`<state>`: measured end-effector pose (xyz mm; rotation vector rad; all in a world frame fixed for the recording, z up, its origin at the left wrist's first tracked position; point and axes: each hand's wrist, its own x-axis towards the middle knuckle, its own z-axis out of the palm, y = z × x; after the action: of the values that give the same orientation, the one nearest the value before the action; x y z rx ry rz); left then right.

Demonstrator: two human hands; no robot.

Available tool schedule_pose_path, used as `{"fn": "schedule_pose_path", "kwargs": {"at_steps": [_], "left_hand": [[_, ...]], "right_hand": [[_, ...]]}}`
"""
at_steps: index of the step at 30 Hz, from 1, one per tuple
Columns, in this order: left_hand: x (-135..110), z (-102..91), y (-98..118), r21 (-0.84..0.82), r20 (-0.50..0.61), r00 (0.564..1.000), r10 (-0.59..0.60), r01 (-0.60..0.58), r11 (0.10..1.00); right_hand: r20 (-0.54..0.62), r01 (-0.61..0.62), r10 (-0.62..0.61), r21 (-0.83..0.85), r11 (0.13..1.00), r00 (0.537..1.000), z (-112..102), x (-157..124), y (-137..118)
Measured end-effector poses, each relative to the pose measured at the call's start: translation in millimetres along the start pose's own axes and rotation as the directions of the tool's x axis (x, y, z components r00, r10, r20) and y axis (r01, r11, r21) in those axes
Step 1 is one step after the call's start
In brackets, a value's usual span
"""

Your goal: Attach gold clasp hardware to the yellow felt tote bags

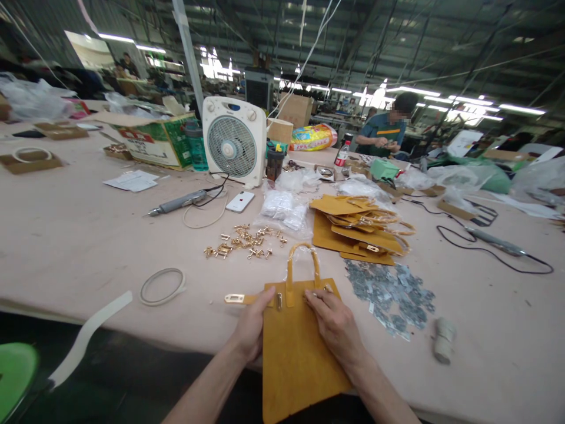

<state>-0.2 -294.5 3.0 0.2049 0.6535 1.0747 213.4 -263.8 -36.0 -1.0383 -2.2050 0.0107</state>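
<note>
A mustard-yellow bag panel (296, 353) with a looped handle (303, 259) lies at the near table edge. My left hand (252, 324) grips its left upper edge, thumb near a small metal fitting, beside a strap ending in a gold clasp (233, 298). My right hand (335, 323) rests on the panel's upper right, fingers pressed down at the handle's base. Both hands are closed on the panel.
Gold fittings (242, 240) lie scattered ahead, silver plates (388, 294) at right, a stack of yellow panels (362, 229) beyond. A fan (233, 141), phone (239, 201), electric screwdrivers (176, 204), tape ring (162, 286) and boxes stand around. Another person (384, 132) works at the far side.
</note>
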Motion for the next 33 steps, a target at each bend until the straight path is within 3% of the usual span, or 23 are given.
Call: {"fn": "schedule_pose_path", "kwargs": {"at_steps": [6, 13, 23, 28, 31, 33], "left_hand": [[0, 1.0, -1, 0.049, -0.043, 0.999, 0.031, -0.029, 0.998], [1, 0.4, -1, 0.073, -0.04, 0.996, 0.083, -0.08, 0.994], [3, -1.4, -1, 0.012, -0.037, 0.995, 0.089, -0.089, 0.996], [-3, 6.0, 0, 0.003, -0.02, 0.999, 0.03, -0.03, 1.0], [-8, 8.5, -3, -0.006, 0.061, 0.998, -0.019, 0.019, 1.0], [-10, 6.0, -8, 0.005, 0.142, 0.99, 0.008, -0.009, 1.0]], "right_hand": [[0.073, -0.002, 0.005, -0.048, 0.999, 0.997, -2, 3, -1], [0.031, -0.045, 0.051, -0.164, 0.985, 0.998, 7, 2, -11], [0.121, -0.05, 0.077, -0.211, 0.976, 0.99, 7, -4, -36], [0.097, -0.161, 0.167, -0.061, 0.985, 0.981, 0, -5, -40], [0.035, -0.276, 0.274, 0.071, 0.958, 0.961, -8, -3, -44], [0.008, -0.334, 0.335, 0.099, 0.937, 0.942, -13, 0, -56]]}}
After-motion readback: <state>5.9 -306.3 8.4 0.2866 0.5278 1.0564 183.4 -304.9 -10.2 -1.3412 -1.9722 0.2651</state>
